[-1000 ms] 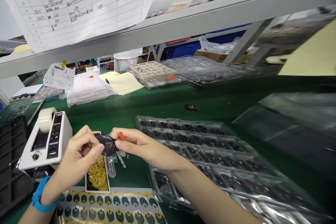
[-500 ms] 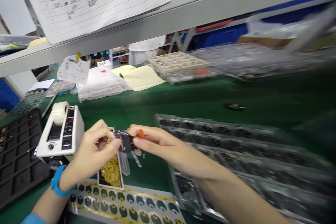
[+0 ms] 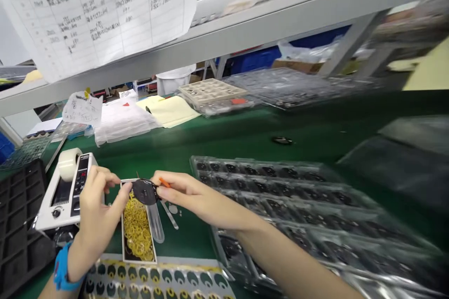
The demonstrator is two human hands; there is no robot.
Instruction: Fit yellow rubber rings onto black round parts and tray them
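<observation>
A round black disc-shaped part [image 3: 145, 191] is pinched at its right edge by my right hand [image 3: 178, 191]. A small orange piece [image 3: 164, 182] shows between the fingers of that hand; what it belongs to is hidden. My left hand [image 3: 101, 201], with a blue band at the wrist, is left of the disc. Its thumb points at the disc's left edge and its fingers stand apart from the thumb; whether the thumb touches is unclear. Under the disc lies a white box [image 3: 123, 238] of yellow rings [image 3: 138, 229]. A clear plastic strip [image 3: 156, 224] and metal tweezers-like strip [image 3: 170, 216] lie beside it.
A tape dispenser [image 3: 66, 191] and black compartment tray [image 3: 17, 229] stand left. Clear trays of black parts [image 3: 259, 187] fill the right. A sticker sheet [image 3: 157, 280] lies in front. One dark part [image 3: 282, 140] lies farther back, below an overhead shelf [image 3: 224, 46].
My left hand has moved left off the disc and its fingers have parted. My right hand still holds the disc, whose round face now shows. The camera view has shifted to the right.
</observation>
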